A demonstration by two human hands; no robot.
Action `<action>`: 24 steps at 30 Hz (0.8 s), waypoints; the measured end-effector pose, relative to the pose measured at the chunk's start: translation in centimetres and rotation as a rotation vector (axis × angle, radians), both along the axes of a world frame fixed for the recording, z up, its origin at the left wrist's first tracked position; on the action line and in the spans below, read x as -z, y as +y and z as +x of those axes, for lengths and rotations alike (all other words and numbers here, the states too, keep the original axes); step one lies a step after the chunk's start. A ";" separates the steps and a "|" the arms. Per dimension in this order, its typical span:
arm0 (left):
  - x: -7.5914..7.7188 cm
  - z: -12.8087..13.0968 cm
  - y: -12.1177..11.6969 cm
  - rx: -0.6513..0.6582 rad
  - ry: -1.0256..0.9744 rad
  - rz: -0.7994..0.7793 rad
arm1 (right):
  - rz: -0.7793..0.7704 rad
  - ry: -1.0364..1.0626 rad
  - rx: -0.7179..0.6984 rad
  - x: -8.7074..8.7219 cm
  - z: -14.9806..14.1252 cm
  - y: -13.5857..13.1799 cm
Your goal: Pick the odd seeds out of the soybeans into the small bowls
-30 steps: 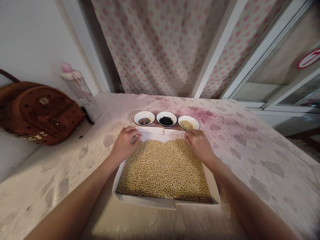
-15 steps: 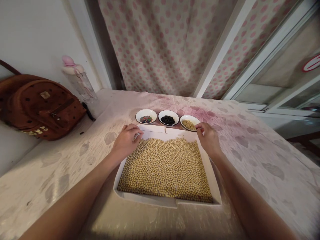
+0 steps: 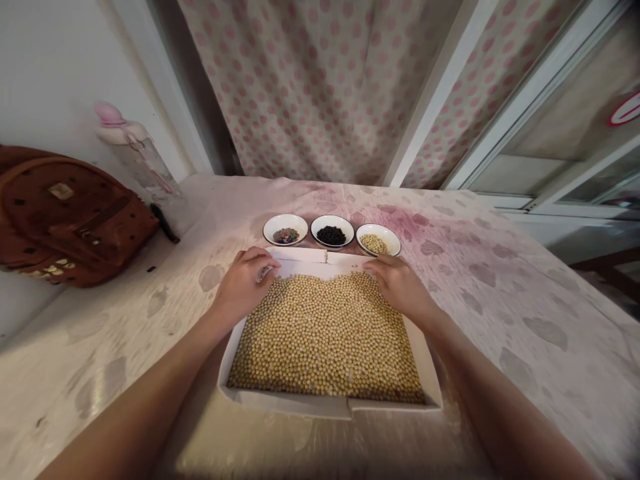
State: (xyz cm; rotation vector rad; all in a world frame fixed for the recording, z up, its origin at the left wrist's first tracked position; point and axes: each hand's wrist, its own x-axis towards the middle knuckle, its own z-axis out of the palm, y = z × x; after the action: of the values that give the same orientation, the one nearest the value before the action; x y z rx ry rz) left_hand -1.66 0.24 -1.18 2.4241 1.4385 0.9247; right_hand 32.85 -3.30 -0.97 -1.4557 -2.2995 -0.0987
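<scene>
A shallow white cardboard box [image 3: 425,357] holds a broad layer of round yellowish beans [image 3: 325,333], which look like soybeans. My left hand [image 3: 245,280] is at the box's far left corner, fingers curled round the rim with the thumb lower down. Over the far right corner, my right hand [image 3: 403,287] has its fingers closed together, fingertips by the inner far wall near a few loose beans; what they hold, if anything, is hidden. Just behind are three dark-rimmed white bowls: one with multicoloured bits [image 3: 286,235], one with black beans [image 3: 331,235], one with pale yellow beans [image 3: 374,243].
A patterned tablecloth [image 3: 500,300] covers the table. On the left stand a brown backpack [image 3: 75,220] and a clear bottle with a pink lid [image 3: 140,153]. A dotted curtain [image 3: 320,87] and a white-framed glass door [image 3: 540,153] are behind the table.
My right hand has moved left and down from the rim of the yellow-bean bowl to the box's far wall. My left hand keeps its place at the corner. The view has shifted slightly.
</scene>
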 end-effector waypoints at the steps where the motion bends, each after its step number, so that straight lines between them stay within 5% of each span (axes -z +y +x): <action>1: 0.0 0.0 0.0 0.005 0.007 0.004 | 0.003 -0.001 0.014 0.0 0.1 0.0; 14: -0.1 0.2 0.0 0.020 0.002 0.020 | 0.009 -0.207 0.059 0.0 0.0 0.1; 24: 0.0 0.1 0.2 0.020 0.003 -0.002 | 0.046 -0.151 0.196 -0.2 -0.2 -0.6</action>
State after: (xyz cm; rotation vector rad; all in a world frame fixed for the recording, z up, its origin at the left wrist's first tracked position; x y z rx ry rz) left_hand -1.57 0.41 -1.19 2.4355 1.4129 0.9150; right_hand 32.63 -3.91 -0.75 -1.6985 -2.2468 -0.3268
